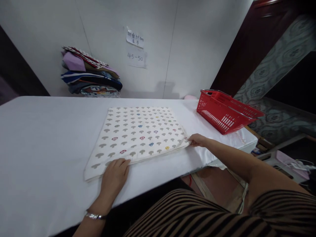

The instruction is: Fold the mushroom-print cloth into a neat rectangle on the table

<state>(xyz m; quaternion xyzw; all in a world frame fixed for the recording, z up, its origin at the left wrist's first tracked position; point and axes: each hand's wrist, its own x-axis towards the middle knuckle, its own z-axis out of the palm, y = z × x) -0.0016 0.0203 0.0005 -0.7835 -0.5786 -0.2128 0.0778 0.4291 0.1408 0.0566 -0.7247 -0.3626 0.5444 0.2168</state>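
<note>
A white cloth (138, 131) printed with grey mushrooms and a few red, blue and yellow ones lies folded into a flat rectangle. Its layers show along the near edge. My left hand (115, 174) rests on that near edge toward the left, fingers laid over the fabric and holding nothing. At the near right corner, my right hand (197, 140) pinches the cloth between thumb and fingers. The fingertips there are partly hidden by the hand itself.
A white-covered table (44, 141) lies under the cloth. At its right end stands a red plastic basket (217, 113). Folded fabrics are stacked in a pile (91, 77) at the back left against the wall. Two paper notes (135, 49) hang on the wall.
</note>
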